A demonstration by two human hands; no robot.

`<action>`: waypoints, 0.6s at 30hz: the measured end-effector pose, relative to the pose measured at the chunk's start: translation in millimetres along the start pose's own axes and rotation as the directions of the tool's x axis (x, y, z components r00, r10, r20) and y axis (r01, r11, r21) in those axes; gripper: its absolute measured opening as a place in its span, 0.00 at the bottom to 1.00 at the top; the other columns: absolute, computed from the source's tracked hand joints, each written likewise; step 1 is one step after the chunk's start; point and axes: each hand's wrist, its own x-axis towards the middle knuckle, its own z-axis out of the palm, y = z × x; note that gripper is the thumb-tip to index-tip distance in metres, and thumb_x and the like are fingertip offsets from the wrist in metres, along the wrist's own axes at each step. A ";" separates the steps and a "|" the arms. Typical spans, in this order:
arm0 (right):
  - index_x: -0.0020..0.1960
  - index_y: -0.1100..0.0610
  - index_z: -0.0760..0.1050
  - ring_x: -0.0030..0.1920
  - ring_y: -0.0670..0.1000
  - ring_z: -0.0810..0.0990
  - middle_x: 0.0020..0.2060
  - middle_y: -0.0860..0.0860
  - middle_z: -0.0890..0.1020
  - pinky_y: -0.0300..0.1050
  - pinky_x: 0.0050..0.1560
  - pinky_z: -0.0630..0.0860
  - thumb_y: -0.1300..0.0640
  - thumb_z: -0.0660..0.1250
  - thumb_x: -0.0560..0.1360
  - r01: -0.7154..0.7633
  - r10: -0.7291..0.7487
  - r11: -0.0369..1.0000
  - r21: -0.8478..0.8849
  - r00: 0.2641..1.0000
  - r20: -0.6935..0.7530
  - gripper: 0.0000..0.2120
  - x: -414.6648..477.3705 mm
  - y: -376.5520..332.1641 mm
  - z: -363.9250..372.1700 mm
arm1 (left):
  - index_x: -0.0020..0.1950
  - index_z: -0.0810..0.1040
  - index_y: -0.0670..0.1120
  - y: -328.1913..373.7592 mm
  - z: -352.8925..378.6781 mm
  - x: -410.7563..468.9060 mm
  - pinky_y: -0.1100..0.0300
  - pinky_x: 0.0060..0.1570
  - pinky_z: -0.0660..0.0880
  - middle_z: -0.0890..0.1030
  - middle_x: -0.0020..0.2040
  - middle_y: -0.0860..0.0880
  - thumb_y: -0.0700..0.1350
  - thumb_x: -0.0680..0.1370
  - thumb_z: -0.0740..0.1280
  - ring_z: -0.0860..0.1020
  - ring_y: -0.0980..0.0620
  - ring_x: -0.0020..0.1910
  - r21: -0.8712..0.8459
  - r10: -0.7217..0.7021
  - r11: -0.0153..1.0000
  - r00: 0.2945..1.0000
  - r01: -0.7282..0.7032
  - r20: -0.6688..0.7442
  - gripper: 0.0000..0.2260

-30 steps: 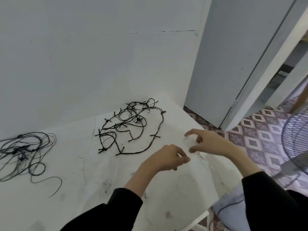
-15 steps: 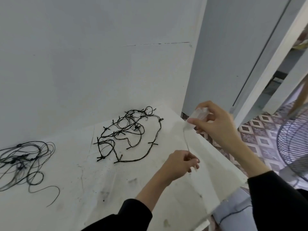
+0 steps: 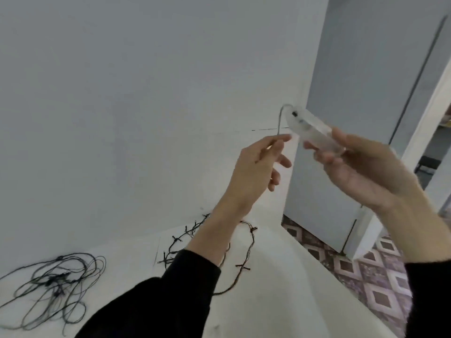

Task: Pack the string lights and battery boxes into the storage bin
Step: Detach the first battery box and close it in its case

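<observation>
Far left, on the white table [image 3: 268,301]: dark wire bundle [image 3: 53,286], lying flat in loose overlapping loops with a few small knots near the middle, well apart from both hands. Toward centre, also flat on the table and close to the wall [image 3: 146,93]: black string lights [image 3: 247,250], small cross-shaped bulbs spaced along the strand, spread loosely, partly hidden behind the left forearm and left sleeve [image 3: 175,289]. Up in front of the wall, well above the table: left hand [image 3: 258,167], thumb and index finger pressed together on a thin pale wire [image 3: 280,120], remaining fingers loosely spread and touching nothing. From that pinch, wire running straight up, then bending over in a small hook into the upper end of the battery box [image 3: 314,131]. Battery box just right of the left hand and not touching it: translucent, elongated, tilted with the wired end up and to the left, a small dark part visible near that end, held clear of the table. Lower end gripped by the right hand [image 3: 366,172], fingers curled under the box, thumb laid along the top. Behind the right hand: pale door [image 3: 366,81]. Lower right, beyond the table edge: patterned floor tiles [image 3: 366,284]. Bottom right corner: right sleeve [image 3: 429,301], black.
</observation>
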 end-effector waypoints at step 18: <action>0.55 0.63 0.75 0.38 0.52 0.74 0.39 0.51 0.78 0.46 0.44 0.76 0.69 0.64 0.73 0.448 -0.796 -0.358 -0.819 0.313 0.519 0.11 117.5 9.2 124.7 | 0.43 0.81 0.53 155.8 -132.3 -45.8 0.72 0.32 0.69 0.80 0.30 0.54 0.46 0.78 0.64 0.78 0.58 0.33 0.828 0.282 0.561 0.941 -0.003 -0.187 0.07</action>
